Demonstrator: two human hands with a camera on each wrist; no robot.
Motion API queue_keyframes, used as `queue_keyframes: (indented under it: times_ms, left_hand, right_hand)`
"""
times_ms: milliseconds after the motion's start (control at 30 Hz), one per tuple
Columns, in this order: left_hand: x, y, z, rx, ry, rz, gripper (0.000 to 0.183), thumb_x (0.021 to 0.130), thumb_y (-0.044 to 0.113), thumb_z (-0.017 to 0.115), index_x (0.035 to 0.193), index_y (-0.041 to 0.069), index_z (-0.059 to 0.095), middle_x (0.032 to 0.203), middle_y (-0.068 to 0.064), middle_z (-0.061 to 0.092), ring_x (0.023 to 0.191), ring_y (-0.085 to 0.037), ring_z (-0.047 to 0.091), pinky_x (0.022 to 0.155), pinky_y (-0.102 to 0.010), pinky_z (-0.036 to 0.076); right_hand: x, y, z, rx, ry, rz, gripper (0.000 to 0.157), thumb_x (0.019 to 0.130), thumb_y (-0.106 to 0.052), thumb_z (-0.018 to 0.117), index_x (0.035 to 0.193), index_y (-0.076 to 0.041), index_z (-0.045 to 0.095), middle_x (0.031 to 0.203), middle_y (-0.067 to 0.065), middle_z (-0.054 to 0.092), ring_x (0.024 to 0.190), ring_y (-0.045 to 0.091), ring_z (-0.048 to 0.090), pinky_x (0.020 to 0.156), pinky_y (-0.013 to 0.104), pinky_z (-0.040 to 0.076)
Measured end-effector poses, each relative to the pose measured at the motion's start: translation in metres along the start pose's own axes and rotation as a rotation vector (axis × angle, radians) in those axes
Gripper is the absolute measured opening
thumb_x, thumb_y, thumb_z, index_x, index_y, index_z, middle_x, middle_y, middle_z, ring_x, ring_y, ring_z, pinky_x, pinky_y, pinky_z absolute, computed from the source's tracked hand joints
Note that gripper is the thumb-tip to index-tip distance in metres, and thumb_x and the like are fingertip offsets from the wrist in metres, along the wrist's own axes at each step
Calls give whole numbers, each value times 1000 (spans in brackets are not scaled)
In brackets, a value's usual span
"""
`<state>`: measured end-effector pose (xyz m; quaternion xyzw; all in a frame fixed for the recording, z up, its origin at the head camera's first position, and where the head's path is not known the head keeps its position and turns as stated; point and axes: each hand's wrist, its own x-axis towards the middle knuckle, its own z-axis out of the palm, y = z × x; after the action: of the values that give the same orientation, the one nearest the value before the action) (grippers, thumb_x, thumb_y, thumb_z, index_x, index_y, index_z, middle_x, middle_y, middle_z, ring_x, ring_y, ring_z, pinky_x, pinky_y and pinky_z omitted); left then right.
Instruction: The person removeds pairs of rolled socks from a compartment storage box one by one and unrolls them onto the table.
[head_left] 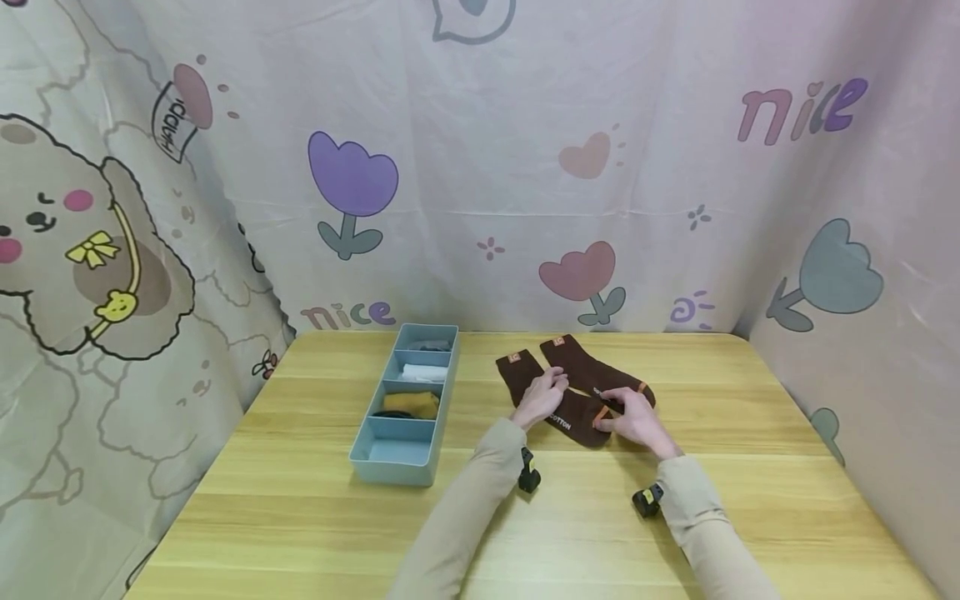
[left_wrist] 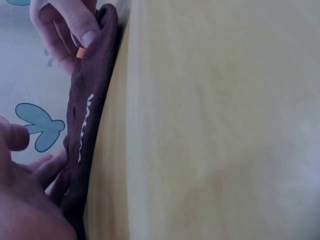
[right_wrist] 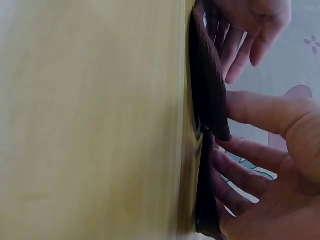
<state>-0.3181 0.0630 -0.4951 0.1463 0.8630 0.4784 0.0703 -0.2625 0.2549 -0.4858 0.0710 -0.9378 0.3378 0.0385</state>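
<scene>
Two brown socks lie side by side on the table, each with a small patch at the cuff and an orange stripe near the toe. My right hand pinches the toe end of the near sock between thumb and fingers; the right wrist view shows the thumb on top of the raised edge. My left hand touches the same sock near its bend, fingers loosely extended in the left wrist view. Behind it is the far sock, its toe partly hidden by my right hand. White lettering marks the near sock.
To the left stands a blue-grey divided box. Its compartments hold a grey item, a white roll and a mustard-yellow bundle with something dark; the front one shows its bare floor. A printed curtain hangs behind the table.
</scene>
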Motion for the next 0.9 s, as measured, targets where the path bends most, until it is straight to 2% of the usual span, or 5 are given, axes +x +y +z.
queue_keyframes:
  times_ms: [267, 433, 533, 600, 900]
  left_hand:
    - [12, 2, 8, -96, -82, 48, 49, 105, 18, 40, 151, 0, 38, 148, -13, 56, 142, -30, 48, 119, -41, 38]
    - [11, 3, 14, 3, 33, 89, 47, 104, 19, 42, 148, 5, 43, 138, -8, 66, 136, -30, 54, 116, -42, 39]
    - [4, 6, 16, 111, 123, 77, 46, 104, 24, 42, 147, 9, 46, 131, -3, 70, 132, -30, 53, 115, -44, 35]
    - [0, 8, 18, 159, 139, 51, 47, 104, 29, 41, 147, 12, 45, 130, 0, 70, 130, -30, 50, 113, -46, 31]
    - [-3, 11, 21, 177, 19, -14, 56, 106, 44, 31, 156, 18, 30, 145, 7, 60, 138, -28, 41, 116, -48, 22]
  right_hand:
    - [-4, 8, -5, -25, 18, 14, 55, 75, -14, 85, 121, 9, 65, 128, 34, 61, 123, 52, 54, 106, 60, 43]
    - [-5, 11, -9, -19, 15, 14, 56, 75, -13, 85, 120, 11, 64, 128, 34, 61, 121, 51, 56, 104, 59, 45]
    - [-4, 11, -10, -21, 13, 11, 56, 76, -14, 85, 121, 11, 64, 128, 35, 61, 122, 51, 55, 105, 59, 44]
    - [-4, 11, -11, -24, 14, 12, 56, 76, -14, 84, 122, 11, 63, 129, 35, 60, 123, 52, 54, 105, 60, 44]
    - [-7, 12, -12, -27, -31, 36, 58, 80, -18, 82, 126, 10, 61, 134, 35, 58, 129, 54, 49, 108, 62, 41]
